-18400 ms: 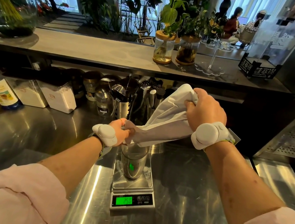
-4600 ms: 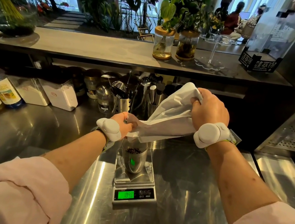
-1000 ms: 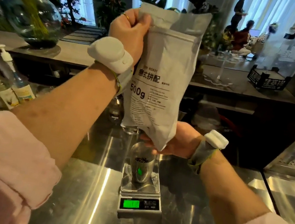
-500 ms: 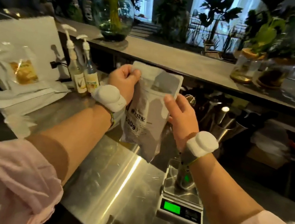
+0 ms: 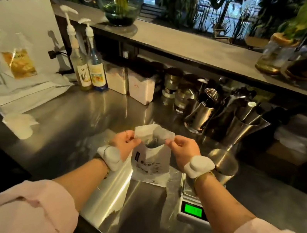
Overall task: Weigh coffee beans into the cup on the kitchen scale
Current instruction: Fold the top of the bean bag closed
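The white coffee bean bag (image 5: pixel 150 162) stands upright on the steel counter (image 5: pixel 91 118), its top open. My left hand (image 5: pixel 124 143) pinches the left edge of the bag's mouth and my right hand (image 5: pixel 182 149) pinches the right edge. To the right, a steel cup (image 5: pixel 222 165) sits on the kitchen scale (image 5: pixel 192 211), whose green display is lit. My right wrist hides part of the scale's platform. The cup's contents are hard to make out.
Two pump syrup bottles (image 5: pixel 88 64) and white packets (image 5: pixel 19 65) stand at the left. Jars, white tubs and steel tool holders (image 5: pixel 199 114) line the back under a raised shelf (image 5: pixel 180 45) with vases and plants. A folded white cloth (image 5: pixel 19 124) lies left.
The bag has come down from the air and now stands on the counter left of the scale. Both hands shifted to the two edges of its mouth.
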Demonstrator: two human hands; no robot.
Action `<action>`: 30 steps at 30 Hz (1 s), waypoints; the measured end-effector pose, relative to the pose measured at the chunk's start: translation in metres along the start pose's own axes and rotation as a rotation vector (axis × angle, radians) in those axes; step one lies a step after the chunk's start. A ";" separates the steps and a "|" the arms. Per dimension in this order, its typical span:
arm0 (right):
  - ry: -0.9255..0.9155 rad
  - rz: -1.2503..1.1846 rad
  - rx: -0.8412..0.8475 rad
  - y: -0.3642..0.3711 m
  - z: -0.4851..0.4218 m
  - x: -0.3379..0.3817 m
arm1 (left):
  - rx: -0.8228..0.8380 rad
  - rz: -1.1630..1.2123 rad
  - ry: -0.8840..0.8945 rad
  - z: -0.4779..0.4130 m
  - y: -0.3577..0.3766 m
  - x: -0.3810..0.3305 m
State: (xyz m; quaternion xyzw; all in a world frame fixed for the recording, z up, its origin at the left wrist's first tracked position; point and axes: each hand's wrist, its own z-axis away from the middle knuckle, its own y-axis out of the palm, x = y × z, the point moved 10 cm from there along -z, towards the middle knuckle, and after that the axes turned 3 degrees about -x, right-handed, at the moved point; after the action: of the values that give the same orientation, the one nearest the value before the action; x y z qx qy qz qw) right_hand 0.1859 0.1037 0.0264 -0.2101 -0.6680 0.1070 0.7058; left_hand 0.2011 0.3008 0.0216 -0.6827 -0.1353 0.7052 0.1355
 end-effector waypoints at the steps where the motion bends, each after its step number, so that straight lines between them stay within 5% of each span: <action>1: -0.019 -0.049 -0.028 -0.003 0.002 0.003 | -0.033 0.003 -0.006 0.000 -0.006 0.000; 6: 0.104 0.049 0.052 -0.002 0.002 -0.005 | 0.085 -0.118 -0.017 0.004 0.003 0.013; 9: -0.037 0.106 0.023 -0.008 0.004 0.023 | 0.152 -0.106 -0.060 0.004 0.018 0.018; 13: -0.369 0.664 0.103 0.021 0.010 0.075 | 0.169 -0.094 -0.014 -0.002 0.023 0.007; 16: -0.370 0.916 0.218 0.044 0.006 0.070 | 0.211 -0.029 0.019 -0.002 0.023 0.005; 30: -0.325 1.086 0.306 0.056 -0.001 0.067 | 0.186 -0.128 0.115 -0.005 0.008 -0.003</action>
State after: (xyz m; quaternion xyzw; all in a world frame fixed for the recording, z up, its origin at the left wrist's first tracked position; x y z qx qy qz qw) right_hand 0.2000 0.1820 0.0616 -0.3988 -0.5414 0.5795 0.4605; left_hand 0.2061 0.2920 0.0210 -0.6966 -0.1046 0.6642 0.2503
